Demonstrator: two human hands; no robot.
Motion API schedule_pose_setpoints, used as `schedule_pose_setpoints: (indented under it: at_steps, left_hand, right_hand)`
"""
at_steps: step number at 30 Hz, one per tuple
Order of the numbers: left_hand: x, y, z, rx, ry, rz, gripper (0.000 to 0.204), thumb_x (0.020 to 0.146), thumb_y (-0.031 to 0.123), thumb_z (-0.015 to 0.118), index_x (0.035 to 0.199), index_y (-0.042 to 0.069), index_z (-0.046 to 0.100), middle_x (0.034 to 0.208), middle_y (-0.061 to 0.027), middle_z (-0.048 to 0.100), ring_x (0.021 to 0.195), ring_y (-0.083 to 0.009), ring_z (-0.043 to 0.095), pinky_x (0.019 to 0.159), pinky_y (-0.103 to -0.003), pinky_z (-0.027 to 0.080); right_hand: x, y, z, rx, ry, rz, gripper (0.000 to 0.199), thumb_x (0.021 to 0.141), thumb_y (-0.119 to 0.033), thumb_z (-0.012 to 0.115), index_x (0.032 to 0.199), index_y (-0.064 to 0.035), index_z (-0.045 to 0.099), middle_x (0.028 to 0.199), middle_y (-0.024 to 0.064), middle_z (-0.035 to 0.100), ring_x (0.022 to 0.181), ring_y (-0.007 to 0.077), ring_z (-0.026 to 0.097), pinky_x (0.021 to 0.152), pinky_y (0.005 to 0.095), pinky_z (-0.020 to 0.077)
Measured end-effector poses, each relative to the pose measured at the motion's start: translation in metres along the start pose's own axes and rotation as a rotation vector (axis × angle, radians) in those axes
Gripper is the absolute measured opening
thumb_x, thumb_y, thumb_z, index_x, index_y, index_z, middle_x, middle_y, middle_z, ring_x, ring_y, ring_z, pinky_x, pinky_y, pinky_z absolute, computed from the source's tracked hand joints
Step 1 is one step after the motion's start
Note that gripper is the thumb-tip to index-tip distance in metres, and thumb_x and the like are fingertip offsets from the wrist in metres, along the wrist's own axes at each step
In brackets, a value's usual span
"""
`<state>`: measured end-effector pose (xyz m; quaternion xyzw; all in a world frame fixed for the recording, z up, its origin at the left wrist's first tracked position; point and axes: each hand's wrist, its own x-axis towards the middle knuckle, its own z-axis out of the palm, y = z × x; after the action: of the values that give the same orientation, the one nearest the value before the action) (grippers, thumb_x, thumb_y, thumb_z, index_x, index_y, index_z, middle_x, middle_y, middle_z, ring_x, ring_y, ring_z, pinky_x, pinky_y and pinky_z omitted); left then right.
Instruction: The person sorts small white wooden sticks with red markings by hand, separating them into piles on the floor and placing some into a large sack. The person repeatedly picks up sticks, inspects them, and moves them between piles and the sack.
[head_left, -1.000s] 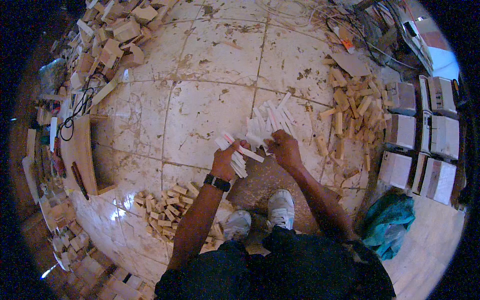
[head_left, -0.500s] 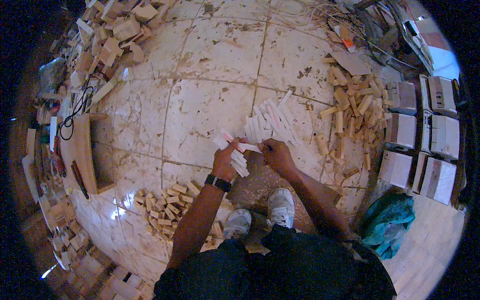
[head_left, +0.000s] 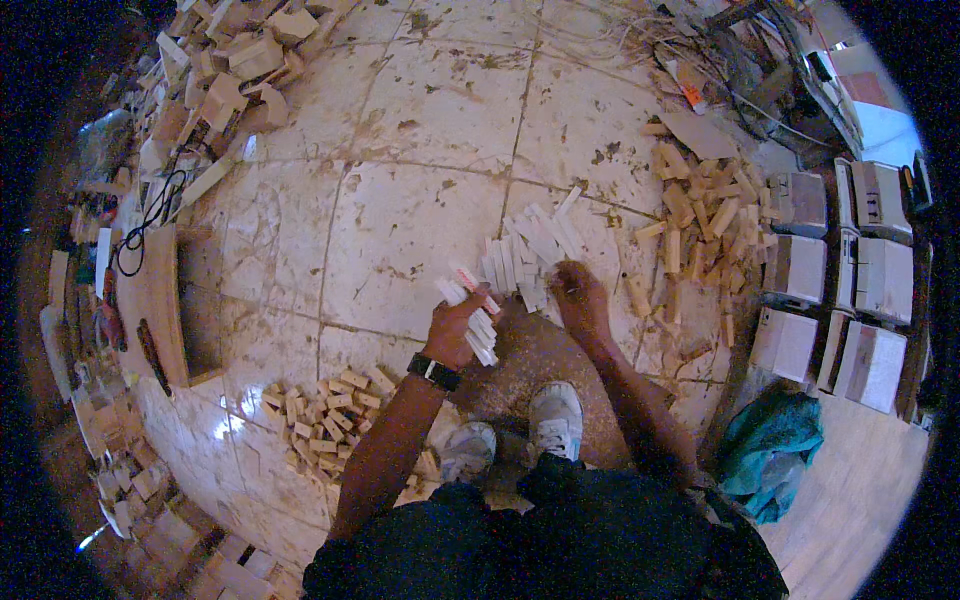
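My left hand (head_left: 455, 330) is closed round a bundle of thin white strips (head_left: 481, 342), whose ends stick out above and below the fingers. One strip near the top has reddish marks. To its right, my right hand (head_left: 583, 298) is at the near right edge of a loose pile of similar white strips (head_left: 507, 262) on the floor. Its fingers are bent together, and what they hold, if anything, is hidden. A watch with a dark strap (head_left: 434, 371) is on my left wrist.
Small wooden blocks (head_left: 335, 412) lie heaped by my left foot. More wood pieces (head_left: 700, 215) are piled to the right, near stacked pale boxes (head_left: 795, 265). A green bag (head_left: 772, 440) sits at lower right. An open wooden box (head_left: 160, 305) and large offcuts (head_left: 225, 100) are left.
My right hand has moved right and slightly up, away from my left hand to the floor pile. The strip that stretched between both hands no longer does. The left hand keeps its bundle.
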<state>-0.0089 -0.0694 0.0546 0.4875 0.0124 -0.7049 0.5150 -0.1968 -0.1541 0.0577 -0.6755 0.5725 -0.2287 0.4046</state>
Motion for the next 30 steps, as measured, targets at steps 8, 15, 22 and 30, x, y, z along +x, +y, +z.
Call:
schedule_pose_setpoints:
  at_steps: [8, 15, 22, 30]
  left_hand:
    - [-0.007, 0.0, 0.009, 0.035, -0.022, -0.099, 0.018, 0.084, 0.023, 0.064, 0.09, 0.006, 0.061, 0.077, -0.0038, 0.063, 0.069, -0.0151, 0.06, 0.059, -0.029, 0.048]
    - [0.005, -0.006, -0.01, -0.085, -0.075, -0.092, 0.031, 0.086, 0.023, 0.061, 0.106, 0.001, 0.054, 0.087, -0.0117, 0.062, 0.077, -0.0219, 0.062, 0.073, -0.035, 0.053]
    - [0.011, -0.006, -0.011, -0.313, -0.147, -0.084, 0.033, 0.089, 0.015, 0.051, 0.117, -0.002, 0.047, 0.11, -0.0178, 0.058, 0.1, -0.03, 0.058, 0.084, -0.041, 0.05]
    - [0.003, 0.001, 0.0, -0.167, -0.087, -0.021, 0.029, 0.088, 0.011, 0.051, 0.115, 0.0, 0.049, 0.109, -0.0128, 0.059, 0.099, -0.0229, 0.059, 0.084, -0.036, 0.05]
  right_hand:
    - [-0.018, -0.03, 0.029, 0.172, -0.496, 0.122, 0.029, 0.086, -0.025, 0.06, 0.098, 0.002, 0.06, 0.083, 0.0088, 0.065, 0.076, 0.0136, 0.059, 0.067, 0.0289, 0.0481]
    - [0.001, -0.01, 0.001, 0.509, -0.42, 0.375, 0.034, 0.088, -0.028, 0.057, 0.094, 0.0056, 0.059, 0.074, 0.0055, 0.06, 0.066, 0.0139, 0.055, 0.064, 0.0303, 0.0469]
    - [0.004, -0.026, 0.003, -0.227, 0.027, -0.014, 0.037, 0.085, -0.033, 0.06, 0.101, 0.0004, 0.058, 0.074, 0.0132, 0.059, 0.067, 0.0267, 0.058, 0.065, 0.0374, 0.0468]
    - [-0.02, -0.055, 0.033, -0.113, -0.395, 0.043, 0.032, 0.085, -0.033, 0.059, 0.103, -0.0063, 0.062, 0.068, 0.0148, 0.059, 0.064, 0.0231, 0.059, 0.062, 0.0354, 0.048]
